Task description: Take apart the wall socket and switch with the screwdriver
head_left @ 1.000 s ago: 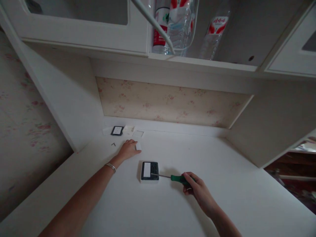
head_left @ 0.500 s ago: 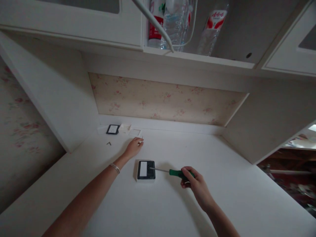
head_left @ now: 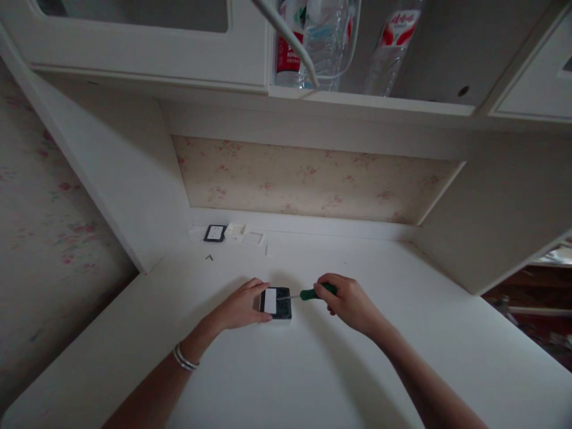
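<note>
A black wall-switch unit (head_left: 283, 308) with a white panel on its left half sits on a white base on the white tabletop. My left hand (head_left: 243, 307) grips its left side, thumb at the near edge and fingers at the far edge. In my right hand (head_left: 346, 299) is a screwdriver (head_left: 308, 294), held by its green handle. Its metal shaft points left, with the tip at the dark right half of the switch unit. Whether the tip sits in a screw is too small to tell.
Toward the back left lie a black-framed socket plate (head_left: 215, 233), a white plastic piece (head_left: 235, 230), a white frame (head_left: 254, 238) and two small screw-like pieces (head_left: 209, 258). Overhead, a cabinet shelf (head_left: 379, 102) holds plastic bottles (head_left: 393, 50), with a white cable (head_left: 290, 39) hanging in front.
My left hand has come back from the white parts at the rear and closed on the switch unit's left side. The screwdriver stays at the unit in my right hand.
</note>
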A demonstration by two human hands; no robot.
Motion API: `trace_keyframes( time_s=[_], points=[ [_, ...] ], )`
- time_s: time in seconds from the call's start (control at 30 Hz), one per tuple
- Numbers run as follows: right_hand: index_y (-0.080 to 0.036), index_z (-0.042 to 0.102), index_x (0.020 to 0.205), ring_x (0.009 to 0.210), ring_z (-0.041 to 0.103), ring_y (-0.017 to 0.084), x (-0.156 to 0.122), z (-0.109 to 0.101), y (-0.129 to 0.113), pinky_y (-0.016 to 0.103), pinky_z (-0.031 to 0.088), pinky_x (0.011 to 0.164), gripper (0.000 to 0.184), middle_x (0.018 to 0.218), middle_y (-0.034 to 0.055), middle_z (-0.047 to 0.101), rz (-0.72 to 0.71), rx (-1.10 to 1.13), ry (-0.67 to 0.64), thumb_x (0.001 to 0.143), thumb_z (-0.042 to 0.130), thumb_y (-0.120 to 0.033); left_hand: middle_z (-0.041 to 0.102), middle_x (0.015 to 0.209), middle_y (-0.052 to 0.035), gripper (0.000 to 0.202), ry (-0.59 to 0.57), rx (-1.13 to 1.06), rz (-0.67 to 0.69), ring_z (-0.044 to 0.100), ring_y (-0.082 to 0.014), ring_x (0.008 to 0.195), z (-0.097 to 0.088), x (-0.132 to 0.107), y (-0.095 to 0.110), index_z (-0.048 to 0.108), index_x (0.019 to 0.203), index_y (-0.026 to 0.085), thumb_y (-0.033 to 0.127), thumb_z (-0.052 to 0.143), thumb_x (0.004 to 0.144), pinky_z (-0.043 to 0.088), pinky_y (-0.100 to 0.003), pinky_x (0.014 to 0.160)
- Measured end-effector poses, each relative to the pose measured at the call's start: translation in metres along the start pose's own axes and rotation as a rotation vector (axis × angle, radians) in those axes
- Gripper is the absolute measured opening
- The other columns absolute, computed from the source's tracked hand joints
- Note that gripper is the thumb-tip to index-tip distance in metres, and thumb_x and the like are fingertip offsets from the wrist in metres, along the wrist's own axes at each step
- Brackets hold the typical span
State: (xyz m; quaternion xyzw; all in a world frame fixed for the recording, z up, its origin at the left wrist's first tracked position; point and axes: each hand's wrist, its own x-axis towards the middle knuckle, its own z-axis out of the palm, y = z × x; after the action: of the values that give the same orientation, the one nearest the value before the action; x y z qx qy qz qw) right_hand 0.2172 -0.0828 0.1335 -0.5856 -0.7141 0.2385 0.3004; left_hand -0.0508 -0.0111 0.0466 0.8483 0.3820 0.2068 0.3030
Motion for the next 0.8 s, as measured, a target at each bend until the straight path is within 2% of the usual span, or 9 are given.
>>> trace_keyframes(
  time_s=[0.1,0.17,0.27,0.37,0.47,0.63,0.8],
  points=[
    [-0.021,0.063,0.080,0.047,0.057,0.011,0.009,-0.002,-0.012,0.024,0.042,0.053,0.027,0.074,0.0027,0.068,-0.033,-0.066,-0.012,0.088,0.047,-0.041,0.054,0.111,-0.0015,0.060,-0.064,0.006,-0.006,0.056,-0.0213,0.103,-0.004,0.006,0.004,0.058,0.120,0.029,0.040,0.074,0.064,0.044,-0.029,0.092],
    [-0.020,0.062,0.078,0.043,0.056,0.012,0.015,-0.002,-0.008,0.024,0.041,0.051,0.028,0.059,0.0007,0.065,0.041,-0.040,-0.023,0.088,0.047,-0.042,0.054,0.104,-0.0004,0.055,-0.091,0.026,-0.020,0.058,-0.0203,0.095,-0.006,0.009,0.006,0.061,0.115,0.029,0.039,0.075,0.063,0.046,-0.028,0.086],
    [-0.019,0.062,0.077,0.041,0.055,0.014,0.021,0.000,0.014,0.023,0.040,0.047,0.030,0.043,-0.0009,0.058,0.204,0.070,-0.045,0.086,0.049,-0.044,0.055,0.098,0.0001,0.053,-0.097,0.068,-0.034,0.059,-0.0199,0.089,-0.007,0.010,0.008,0.062,0.112,0.029,0.038,0.075,0.062,0.046,-0.027,0.080],
    [-0.017,0.060,0.075,0.041,0.055,0.013,0.017,0.006,0.041,0.023,0.039,0.044,0.033,0.046,0.0004,0.059,0.313,0.258,-0.046,0.084,0.051,-0.047,0.055,0.098,-0.0003,0.052,-0.084,0.090,-0.028,0.058,-0.0203,0.089,-0.006,0.009,0.008,0.062,0.111,0.028,0.038,0.075,0.062,0.046,-0.028,0.080],
    [-0.016,0.058,0.073,0.042,0.055,0.013,0.010,0.016,0.058,0.023,0.042,0.044,0.035,0.048,0.0006,0.058,0.363,0.443,-0.030,0.083,0.052,-0.049,0.056,0.098,-0.0016,0.054,-0.077,0.113,-0.018,0.058,-0.0213,0.091,-0.005,0.010,0.008,0.061,0.112,0.025,0.038,0.075,0.061,0.045,-0.028,0.081],
    [-0.015,0.058,0.073,0.045,0.055,0.012,0.003,0.027,0.067,0.024,0.046,0.048,0.035,0.052,0.0000,0.057,0.397,0.542,0.045,0.082,0.055,-0.049,0.057,0.098,-0.0019,0.055,-0.090,0.109,-0.004,0.057,-0.0218,0.093,-0.005,0.011,0.007,0.062,0.113,0.025,0.039,0.076,0.061,0.045,-0.030,0.085],
    [-0.015,0.057,0.075,0.044,0.055,0.013,-0.007,0.026,0.073,0.025,0.046,0.047,0.037,0.051,0.0000,0.057,0.409,0.609,0.116,0.081,0.056,-0.052,0.057,0.114,-0.0079,0.063,-0.037,-0.147,-0.098,0.059,-0.0208,0.096,-0.004,0.019,-0.015,0.058,0.121,0.018,0.047,0.071,0.067,0.048,-0.028,0.081]
  ],
)
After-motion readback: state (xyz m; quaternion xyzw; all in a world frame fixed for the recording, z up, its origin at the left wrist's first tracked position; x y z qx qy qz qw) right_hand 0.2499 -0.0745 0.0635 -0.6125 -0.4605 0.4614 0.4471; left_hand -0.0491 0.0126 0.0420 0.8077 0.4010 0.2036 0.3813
